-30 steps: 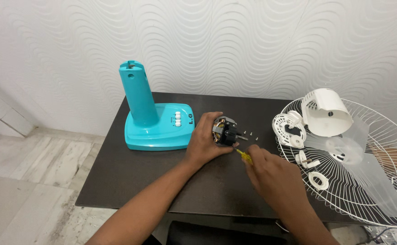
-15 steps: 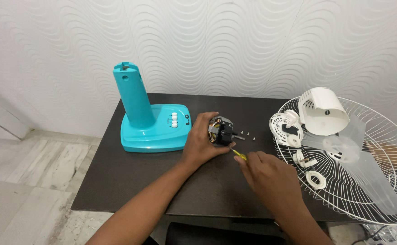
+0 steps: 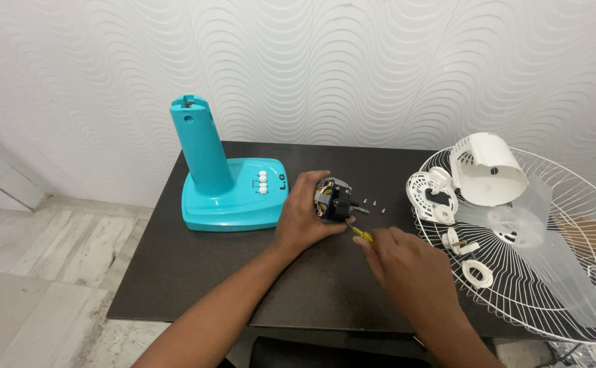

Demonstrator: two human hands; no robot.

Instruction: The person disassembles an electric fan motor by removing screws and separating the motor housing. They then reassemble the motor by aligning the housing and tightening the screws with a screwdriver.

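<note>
Looking down in the head view, a small fan motor (image 3: 333,200) is seen near the middle of the dark table (image 3: 175,272), cupped and gripped from its left by the left hand (image 3: 302,217), with its short shaft pointed right toward a few loose screws (image 3: 374,202). A yellow-handled screwdriver (image 3: 361,234) is clamped in the right hand (image 3: 407,262), which lies nearer the table's front edge, and the tool's long axis is slanted up and left, its tip met against the motor's lower right side.
</note>
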